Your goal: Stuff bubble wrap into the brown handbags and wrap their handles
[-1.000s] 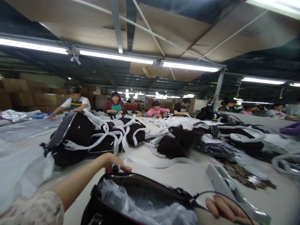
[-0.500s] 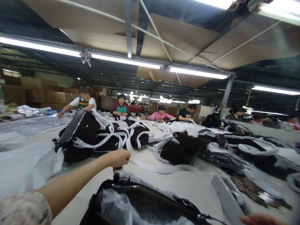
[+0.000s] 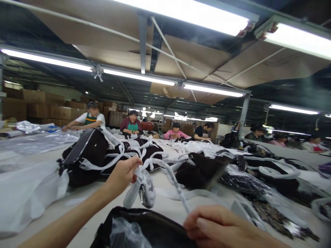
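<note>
A white wrapped strap (image 3: 169, 172) runs between my two hands above the table. My left hand (image 3: 128, 168) is closed on its left end, where white wrapping and a shiny metallic piece (image 3: 147, 193) hang down. My right hand (image 3: 209, 224) pinches the strap's lower right end. Below them, at the bottom edge, lies a black bag (image 3: 152, 224) with clear plastic (image 3: 126, 234) bunched on it. Part of this bag is hidden behind my right hand.
Black bags with white-wrapped straps (image 3: 90, 151) stand at the left, others (image 3: 199, 168) at centre right. White sheets (image 3: 26, 193) lie at left; metal pieces (image 3: 274, 213) and plastic at right. Several people work across the table.
My right hand has come in from the lower right edge and now grips the strap. The strap has risen from near the black bag, with the shiny piece hanging under my left hand.
</note>
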The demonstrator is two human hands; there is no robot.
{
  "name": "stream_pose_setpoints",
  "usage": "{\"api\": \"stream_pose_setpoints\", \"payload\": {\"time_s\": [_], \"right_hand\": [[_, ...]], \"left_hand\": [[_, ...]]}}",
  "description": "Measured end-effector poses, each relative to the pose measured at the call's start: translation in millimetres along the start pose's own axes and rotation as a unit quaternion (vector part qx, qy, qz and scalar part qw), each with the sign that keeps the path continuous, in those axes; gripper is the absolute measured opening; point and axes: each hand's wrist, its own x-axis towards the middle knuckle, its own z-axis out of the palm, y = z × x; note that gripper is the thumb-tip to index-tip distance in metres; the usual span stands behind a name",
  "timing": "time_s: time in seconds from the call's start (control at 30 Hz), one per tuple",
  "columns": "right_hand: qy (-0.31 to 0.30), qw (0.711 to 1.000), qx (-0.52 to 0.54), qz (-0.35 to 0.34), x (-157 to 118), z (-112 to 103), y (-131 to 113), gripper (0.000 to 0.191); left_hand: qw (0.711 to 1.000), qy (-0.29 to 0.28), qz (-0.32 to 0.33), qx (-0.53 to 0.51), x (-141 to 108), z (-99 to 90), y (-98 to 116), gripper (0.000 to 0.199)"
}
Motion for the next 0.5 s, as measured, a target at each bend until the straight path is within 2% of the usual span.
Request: {"api": "stream_pose_setpoints", "payload": {"time_s": [0.07,0.1,0.17,0.27,0.37,0.43,0.5], "right_hand": [[0.016,0.997,-0.043,-0.06,44.1,22.8,-6.3,0.038],[0.039,0.997,0.014,-0.06,67.8,31.9,-7.2,0.043],[0.038,0.988,0.152,-0.008,112.2,45.0,-4.8,0.067],[-0.02,0.976,0.217,0.024,157.6,54.2,3.4,0.083],[-0.037,0.969,0.243,-0.006,171.7,54.0,8.9,0.069],[-0.012,0.965,0.261,-0.033,165.7,48.2,7.8,0.058],[0.006,0.962,0.265,-0.065,149.9,38.3,1.9,0.053]], "left_hand": [[1.0,0.012,0.008,-0.017,-5.1,0.9,1.1,0.029],[1.0,0.018,0.011,-0.024,-7.1,1.3,2.1,0.029],[0.999,0.028,0.015,-0.037,-9.6,1.9,4.6,0.03],[0.998,0.033,0.018,-0.053,-8.4,1.5,5.9,0.029],[0.997,0.033,0.012,-0.066,-4.3,-3.8,2.5,0.029],[0.997,0.032,0.005,-0.072,-6.0,-10.8,0.4,0.028],[0.997,0.064,0.023,-0.042,-15.9,-19.5,1.7,0.023]]}}
